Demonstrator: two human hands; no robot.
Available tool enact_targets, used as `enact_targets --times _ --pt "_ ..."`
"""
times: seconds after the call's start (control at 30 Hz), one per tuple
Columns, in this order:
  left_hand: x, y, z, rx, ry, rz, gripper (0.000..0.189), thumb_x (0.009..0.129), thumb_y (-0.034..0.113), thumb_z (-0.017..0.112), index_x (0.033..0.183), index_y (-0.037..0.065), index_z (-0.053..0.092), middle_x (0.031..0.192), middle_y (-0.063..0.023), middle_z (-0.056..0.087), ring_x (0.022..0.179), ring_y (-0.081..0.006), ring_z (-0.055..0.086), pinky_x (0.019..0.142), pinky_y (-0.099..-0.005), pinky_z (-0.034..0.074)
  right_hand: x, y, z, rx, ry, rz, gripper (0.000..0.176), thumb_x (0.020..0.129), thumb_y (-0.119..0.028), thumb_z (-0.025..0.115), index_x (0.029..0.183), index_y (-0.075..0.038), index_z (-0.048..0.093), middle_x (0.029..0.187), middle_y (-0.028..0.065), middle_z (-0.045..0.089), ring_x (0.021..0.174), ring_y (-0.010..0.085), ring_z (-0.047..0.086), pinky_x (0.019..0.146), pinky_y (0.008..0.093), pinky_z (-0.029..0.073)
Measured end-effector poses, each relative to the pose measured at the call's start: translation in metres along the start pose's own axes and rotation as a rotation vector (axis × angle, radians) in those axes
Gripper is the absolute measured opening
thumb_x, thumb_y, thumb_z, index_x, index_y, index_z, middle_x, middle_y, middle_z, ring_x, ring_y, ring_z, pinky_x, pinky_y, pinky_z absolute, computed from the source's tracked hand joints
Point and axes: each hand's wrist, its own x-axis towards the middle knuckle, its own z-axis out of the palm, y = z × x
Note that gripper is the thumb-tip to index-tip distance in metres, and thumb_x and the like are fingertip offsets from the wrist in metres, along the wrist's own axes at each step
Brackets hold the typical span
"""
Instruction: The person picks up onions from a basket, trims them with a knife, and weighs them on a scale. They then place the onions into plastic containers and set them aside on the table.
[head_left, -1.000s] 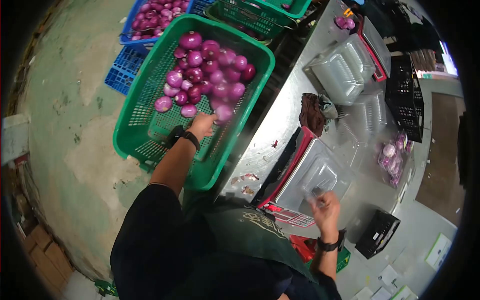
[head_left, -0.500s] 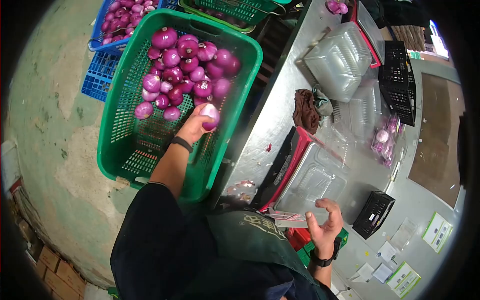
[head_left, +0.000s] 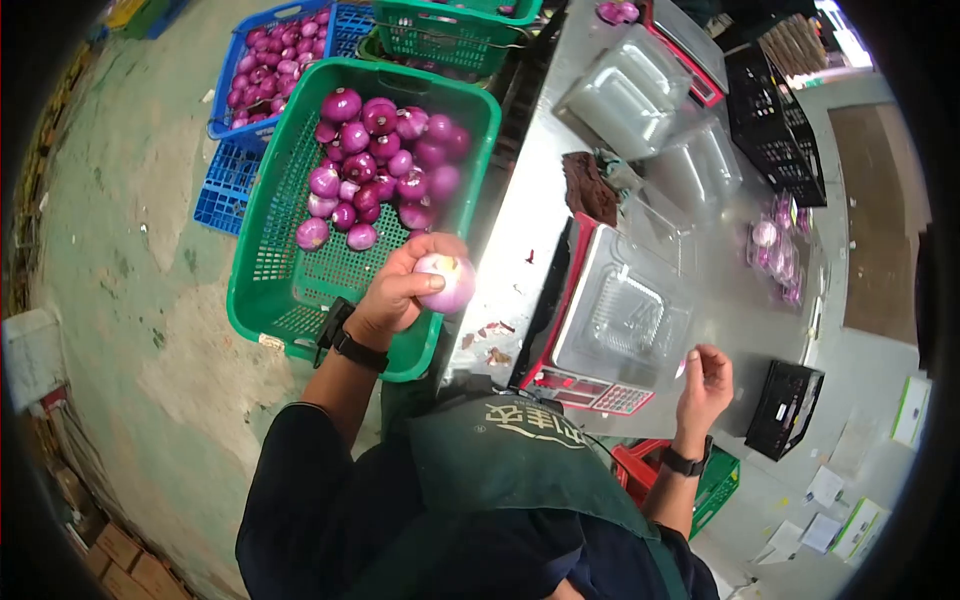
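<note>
My left hand (head_left: 408,285) is closed around a peeled red onion (head_left: 450,284), over the right side of a large green plastic basket (head_left: 290,338). Inside that basket lie several glossy red onions (head_left: 384,147). To the right, my right hand (head_left: 706,385) is raised over the metal table with fingers curled and pinched together. A small purplish bit shows at its fingertips, too small to name. Nearest to it is a red digital scale (head_left: 560,383) with a clear plastic box (head_left: 625,310) on its platform.
A blue crate of onions (head_left: 285,60) and another green basket (head_left: 450,45) stand behind. Clear plastic boxes (head_left: 630,95), a brown cloth (head_left: 590,187), packed onions (head_left: 776,250) and black crates (head_left: 783,410) are on the steel table (head_left: 530,215). Onion skin scraps (head_left: 490,332) lie near its edge.
My left hand has lifted the onion up and right, toward the basket's table-side rim. My right hand has moved up and right, its fingers drawing together. The whole view has shifted.
</note>
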Motion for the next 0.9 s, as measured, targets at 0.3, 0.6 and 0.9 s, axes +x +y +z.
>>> enact_targets --times 0.3,0.6,0.9 --pt "-0.04 -0.032 0.081 0.174 -0.014 0.062 0.034 0.094 0.03 0.063 0.116 0.005 0.063 0.123 -0.0155 0.058 0.101 -0.0376 0.066 0.08 -0.0487 0.061 -0.02 0.205 -0.097 -0.194 0.259 0.436 0.029 0.086 -0.015 0.078 0.108 0.002 0.071 0.093 0.0054 0.073 0.084 0.0135 0.066 0.077 0.0285 0.053" --pt "-0.06 -0.063 0.167 0.412 -0.013 0.021 0.032 0.108 0.039 0.05 0.104 0.008 0.058 0.121 -0.0152 0.057 0.092 -0.0404 0.066 0.068 -0.0468 0.064 -0.018 0.246 -0.084 -0.188 0.294 0.487 0.04 0.084 -0.033 0.075 0.105 0.001 0.072 0.097 0.0179 0.074 0.091 0.0308 0.072 0.081 0.0383 0.056" --pt "-0.074 -0.097 0.202 0.364 0.086 -0.039 0.036 0.107 0.037 0.053 0.115 0.003 0.06 0.121 -0.0178 0.059 0.099 -0.0311 0.067 0.089 -0.0461 0.059 -0.043 0.192 -0.064 -0.548 -0.199 0.511 0.037 0.089 -0.04 0.064 0.086 -0.005 0.072 0.09 0.0203 0.074 0.082 0.0409 0.072 0.073 0.0511 0.055"
